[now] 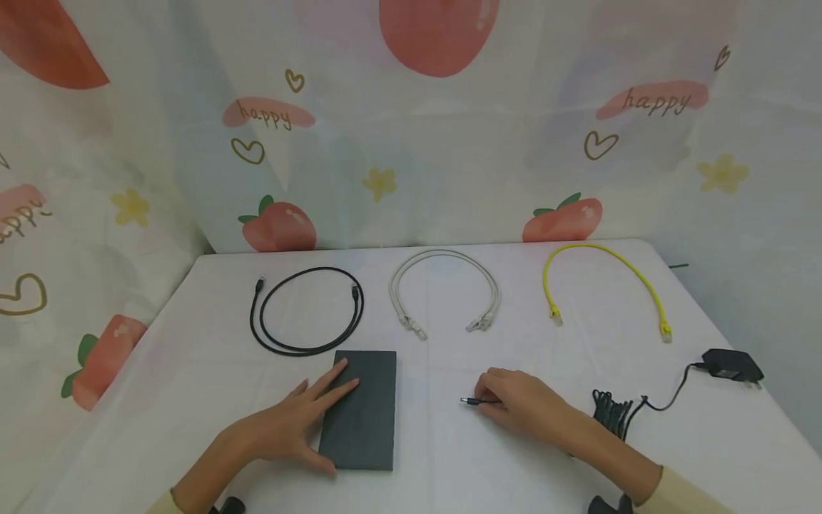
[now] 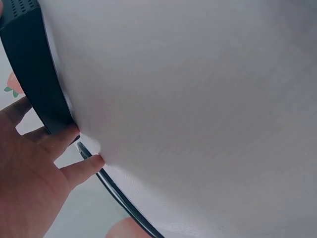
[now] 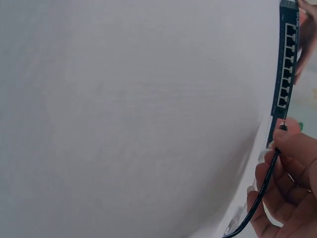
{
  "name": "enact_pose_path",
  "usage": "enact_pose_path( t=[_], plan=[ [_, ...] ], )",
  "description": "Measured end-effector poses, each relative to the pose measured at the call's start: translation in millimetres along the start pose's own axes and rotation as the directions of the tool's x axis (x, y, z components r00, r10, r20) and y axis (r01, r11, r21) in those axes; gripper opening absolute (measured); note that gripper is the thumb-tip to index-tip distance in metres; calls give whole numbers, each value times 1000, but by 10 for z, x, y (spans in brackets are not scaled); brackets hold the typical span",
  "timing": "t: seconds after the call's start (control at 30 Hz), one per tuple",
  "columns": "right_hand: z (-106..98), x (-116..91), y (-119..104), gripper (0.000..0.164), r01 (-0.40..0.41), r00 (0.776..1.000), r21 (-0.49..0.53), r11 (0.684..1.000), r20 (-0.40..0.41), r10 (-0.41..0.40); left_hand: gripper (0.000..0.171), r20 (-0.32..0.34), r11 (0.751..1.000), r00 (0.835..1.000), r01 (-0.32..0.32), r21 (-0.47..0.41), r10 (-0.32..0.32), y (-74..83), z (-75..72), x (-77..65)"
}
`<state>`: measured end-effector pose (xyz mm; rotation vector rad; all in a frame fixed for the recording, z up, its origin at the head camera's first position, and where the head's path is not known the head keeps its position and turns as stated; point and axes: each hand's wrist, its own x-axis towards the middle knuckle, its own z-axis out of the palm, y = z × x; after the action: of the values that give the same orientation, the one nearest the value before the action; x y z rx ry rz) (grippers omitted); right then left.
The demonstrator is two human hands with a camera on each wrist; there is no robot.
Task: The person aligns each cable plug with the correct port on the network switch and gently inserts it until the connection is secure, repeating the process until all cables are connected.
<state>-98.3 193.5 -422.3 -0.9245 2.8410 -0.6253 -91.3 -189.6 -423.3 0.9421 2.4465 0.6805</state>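
Observation:
A dark network switch (image 1: 361, 410) lies flat on the white table; in the right wrist view its row of ports (image 3: 287, 64) faces the right hand. My left hand (image 1: 289, 428) rests along the switch's left side, fingers spread and straight, two fingertips on its top and the thumb at the near left corner. To the right of the switch, my right hand (image 1: 523, 403) pinches the barrel plug (image 1: 472, 401) of a black power cord between thumb and fingers. The plug points left and stands apart from the switch. From the hand the cord (image 3: 265, 183) trails down.
Behind lie a coiled black network cable (image 1: 308, 351), a pale grey cable (image 1: 443, 253) and a yellow cable (image 1: 610, 251). At the right, a bundled cord (image 1: 610, 410) leads to a black power adapter (image 1: 732, 365). A patterned cloth (image 1: 449, 157) hangs behind the table.

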Motion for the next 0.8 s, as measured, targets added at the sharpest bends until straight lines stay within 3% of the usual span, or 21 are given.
enact_pose_path(
  t=[0.13, 0.3, 0.53, 0.8],
  plan=[
    [4, 66, -48, 11, -64, 997, 144, 988, -40, 71, 111, 4, 1000, 1000, 5, -1, -5, 10, -9, -1],
    [-3, 110, -70, 10, -44, 992, 280, 959, -100, 74, 112, 4, 1000, 1000, 6, -2, -6, 14, -10, -2],
    [22, 161, -63, 10, -57, 985, 363, 930, -132, 112, 112, -2, 1000, 1000, -3, 3, 3, 22, -14, -4],
    [95, 230, -34, 10, -65, 981, 388, 919, -146, 131, 112, 0, 1000, 1000, 4, -1, -4, 22, -17, -7]
  ],
)
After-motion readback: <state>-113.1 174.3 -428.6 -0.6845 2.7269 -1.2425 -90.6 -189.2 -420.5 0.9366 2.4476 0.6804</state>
